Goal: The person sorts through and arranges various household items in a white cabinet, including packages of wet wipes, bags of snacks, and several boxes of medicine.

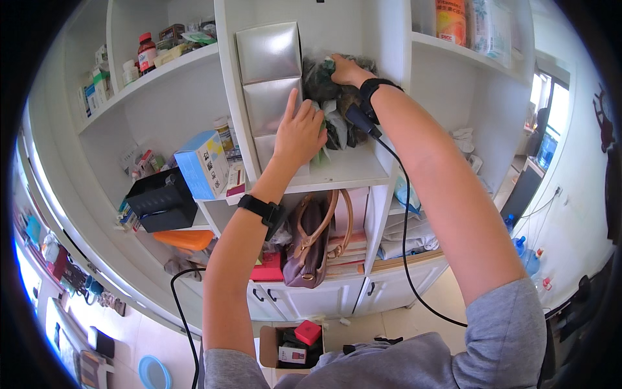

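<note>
My right hand (347, 70) reaches into the middle shelf compartment and rests on a dark, filled plastic bag (320, 80); its fingertips are partly hidden, so its grip is unclear. Lower and to the left, my left hand (300, 129) lies in front of the stacked silver boxes (272, 104), index finger extended, other fingers near the bags. Between the hands are smaller bags (335, 124), some clear and some dark. Each wrist wears a black strap with a device, and a black cable runs from each.
A brown handbag (306, 257) stands on the shelf below. To the left are a blue and white box (201, 165) and a black bin (163, 202). An open cardboard box (268, 347) holding a red box (307, 332) sits on the floor, with a blue basin (154, 372) farther left.
</note>
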`<control>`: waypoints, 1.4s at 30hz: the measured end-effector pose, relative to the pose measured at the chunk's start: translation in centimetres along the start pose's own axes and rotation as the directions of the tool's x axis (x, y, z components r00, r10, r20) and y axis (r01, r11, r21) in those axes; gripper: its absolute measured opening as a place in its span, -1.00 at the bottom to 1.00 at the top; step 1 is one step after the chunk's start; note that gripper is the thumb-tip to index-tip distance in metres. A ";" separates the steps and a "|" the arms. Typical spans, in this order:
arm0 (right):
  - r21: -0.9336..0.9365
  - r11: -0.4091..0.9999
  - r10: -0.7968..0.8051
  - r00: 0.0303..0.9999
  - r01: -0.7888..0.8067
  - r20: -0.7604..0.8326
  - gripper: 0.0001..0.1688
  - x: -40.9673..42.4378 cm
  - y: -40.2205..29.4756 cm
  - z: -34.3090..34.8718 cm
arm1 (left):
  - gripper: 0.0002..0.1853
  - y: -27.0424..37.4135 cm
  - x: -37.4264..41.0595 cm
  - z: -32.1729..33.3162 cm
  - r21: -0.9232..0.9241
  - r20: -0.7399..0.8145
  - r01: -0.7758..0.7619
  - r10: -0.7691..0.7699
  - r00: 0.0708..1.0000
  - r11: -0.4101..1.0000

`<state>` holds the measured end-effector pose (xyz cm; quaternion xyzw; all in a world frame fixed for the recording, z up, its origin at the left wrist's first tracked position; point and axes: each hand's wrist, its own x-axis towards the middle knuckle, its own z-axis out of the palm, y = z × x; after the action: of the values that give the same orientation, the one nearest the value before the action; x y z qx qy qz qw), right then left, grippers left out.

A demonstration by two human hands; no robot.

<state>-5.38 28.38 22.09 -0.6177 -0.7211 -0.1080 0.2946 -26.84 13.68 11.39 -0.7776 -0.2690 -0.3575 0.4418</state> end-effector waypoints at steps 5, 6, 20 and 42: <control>-0.288 0.947 -0.067 0.965 0.142 0.255 -0.17 -5.4 -9.0 -5.7 | -0.56 -0.8 -1.2 -0.6 0.030 0.053 0.052 -0.054 0.997 0.998; -0.318 0.940 -0.041 0.969 0.120 0.243 -0.20 -5.3 -9.9 -6.2 | -0.55 -0.6 -1.1 -0.9 0.033 0.018 0.063 -0.064 0.998 0.997; -0.207 0.952 -0.252 0.962 0.226 -0.106 -0.76 -6.7 -3.1 -4.0 | -0.75 5.8 -0.7 -2.8 -0.266 0.030 0.051 -0.044 0.999 0.963; 0.600 0.769 0.544 0.718 -0.221 -0.434 -0.71 -47.3 17.4 -3.0 | -0.73 26.9 0.0 -0.7 -0.879 -0.115 -0.101 0.000 0.993 0.467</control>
<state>15.14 -8.64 -5.52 -0.5934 -0.4457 -0.0332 0.6694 -7.31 0.59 -1.70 -0.8828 -0.0008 -0.4697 0.0006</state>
